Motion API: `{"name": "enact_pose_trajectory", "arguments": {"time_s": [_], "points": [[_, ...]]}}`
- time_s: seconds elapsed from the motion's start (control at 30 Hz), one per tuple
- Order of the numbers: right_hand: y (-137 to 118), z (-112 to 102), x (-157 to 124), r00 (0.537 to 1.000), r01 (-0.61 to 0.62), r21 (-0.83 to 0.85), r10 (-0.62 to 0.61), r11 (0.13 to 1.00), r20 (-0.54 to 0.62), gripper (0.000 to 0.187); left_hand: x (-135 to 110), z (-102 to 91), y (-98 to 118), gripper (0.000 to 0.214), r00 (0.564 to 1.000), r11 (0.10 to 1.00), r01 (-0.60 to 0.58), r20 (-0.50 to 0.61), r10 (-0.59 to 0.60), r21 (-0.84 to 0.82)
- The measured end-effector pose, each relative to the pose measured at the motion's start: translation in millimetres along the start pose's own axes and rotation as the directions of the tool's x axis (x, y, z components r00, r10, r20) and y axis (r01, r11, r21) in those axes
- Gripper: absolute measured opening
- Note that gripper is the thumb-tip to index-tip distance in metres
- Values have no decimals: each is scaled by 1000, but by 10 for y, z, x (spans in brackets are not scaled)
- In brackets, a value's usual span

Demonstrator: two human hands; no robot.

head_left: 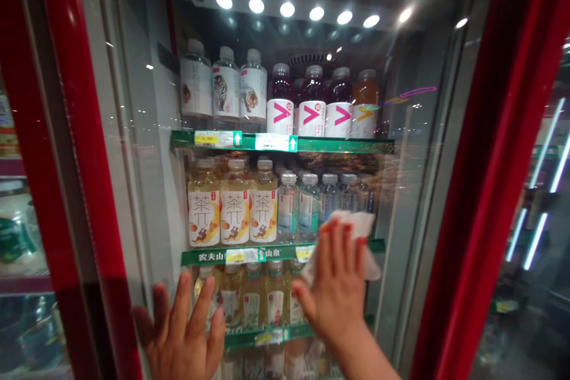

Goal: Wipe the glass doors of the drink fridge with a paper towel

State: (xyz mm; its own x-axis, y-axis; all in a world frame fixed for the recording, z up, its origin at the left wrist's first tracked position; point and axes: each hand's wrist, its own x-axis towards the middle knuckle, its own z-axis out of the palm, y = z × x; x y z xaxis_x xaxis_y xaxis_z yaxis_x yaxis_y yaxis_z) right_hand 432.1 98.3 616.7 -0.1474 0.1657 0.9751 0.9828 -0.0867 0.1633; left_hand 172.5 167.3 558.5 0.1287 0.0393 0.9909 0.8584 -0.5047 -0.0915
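Observation:
My right hand (341, 279) presses a thin white wipe (361, 224) flat against the glass door (412, 148) of a drinks fridge. Its fingers point upward over the wipe, whose edges stick out above and to the right. Lower left, my left hand (182, 335) has its fingers spread in front of the glass, holding nothing; whether it touches the pane I cannot tell. Behind the glass, bottles of yellow tea (235, 214) and small clear bottles (308, 208) stand on the middle shelf. My right hand hides part of that shelf's green price strip (205, 257).
A red frame (490, 178) borders the door. Tiger-label bottles (226, 89) and purple drinks (312, 104) line the top shelf, under several bright lamps (287, 9). More bottles (252, 297) fill the lower shelves. Another stocked shelf (27, 285) shows at left.

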Motion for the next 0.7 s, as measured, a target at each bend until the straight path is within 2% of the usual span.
{"name": "enact_pose_trajectory", "arguments": {"time_s": [0.07, 0.1, 0.13, 0.17, 0.2, 0.23, 0.27, 0.3, 0.33, 0.37, 0.4, 0.43, 0.47, 0.53, 0.57, 0.6, 0.63, 0.7], "points": [[-246, 26, -238, 963, 268, 36, -269, 963, 28, 87, 1, 4, -8, 88, 1000, 1000, -8, -6, 8, -4], [-239, 23, -373, 940, 337, 44, -338, 941, 36, 86, 1, 4, -14, 88, 1000, 1000, -9, -9, 9, -6], [-140, 11, -478, 937, 346, 40, -348, 937, 41, 86, 2, 3, -19, 87, 1000, 1000, -9, -11, 9, -7], [34, -10, -528, 956, 290, 24, -290, 957, 42, 85, 3, 2, -21, 87, 1000, 1000, -9, -13, 9, -7], [247, -33, -509, 984, 171, 7, -171, 985, 40, 85, 3, 2, -21, 86, 1000, 1000, -10, -17, 10, -8], [456, -55, -423, 1000, 13, -3, -13, 1000, 26, 84, 3, 3, -19, 86, 1000, 1000, -10, -23, 10, -10], [618, -69, -285, 989, -147, -4, 147, 989, 8, 81, 3, 5, -15, 86, 1000, 1000, -7, -28, 7, -10], [701, -73, -125, 963, -269, 8, 269, 963, -16, 79, 3, 7, -11, 86, 999, 1000, -5, -35, 5, -9], [691, -66, 22, 944, -328, 25, 329, 944, -35, 79, 2, 10, -8, 85, 999, 1000, -3, -38, 3, -6], [594, -51, 128, 947, -319, 35, 320, 947, -37, 81, -1, 12, -8, 85, 999, 1000, -3, -40, 2, -2], [433, -31, 173, 970, -239, 39, 240, 970, -29, 85, -4, 15, -10, 85, 999, 1000, -5, -43, 5, 1], [242, -12, 149, 994, -105, 43, 106, 994, -12, 88, -8, 18, -15, 85, 999, 1000, -9, -41, 9, 2], [62, 1, 65, 998, 57, 54, -57, 997, 5, 90, -12, 20, -21, 86, 999, 1000, -11, -36, 11, 2], [-132, 2, -206, 945, 324, 75, -326, 943, 21, 90, -21, 24, -32, 87, 999, 1000, -15, -30, 15, 1], [-108, -12, -339, 922, 385, 74, -388, 920, 22, 87, -25, 25, -33, 87, 999, 1000, -15, -29, 15, 0], [-5, -34, -431, 923, 382, 62, -384, 922, 26, 85, -29, 24, -31, 87, 1000, 1000, -12, -28, 12, 1], [155, -59, -462, 949, 313, 43, -315, 949, 33, 83, -30, 23, -25, 87, 1000, 1000, -6, -27, 6, 2], [504, -92, -313, 999, 38, 7, -39, 999, 28, 80, -28, 15, -5, 86, 1000, 1000, 4, -24, -4, 6]]}}
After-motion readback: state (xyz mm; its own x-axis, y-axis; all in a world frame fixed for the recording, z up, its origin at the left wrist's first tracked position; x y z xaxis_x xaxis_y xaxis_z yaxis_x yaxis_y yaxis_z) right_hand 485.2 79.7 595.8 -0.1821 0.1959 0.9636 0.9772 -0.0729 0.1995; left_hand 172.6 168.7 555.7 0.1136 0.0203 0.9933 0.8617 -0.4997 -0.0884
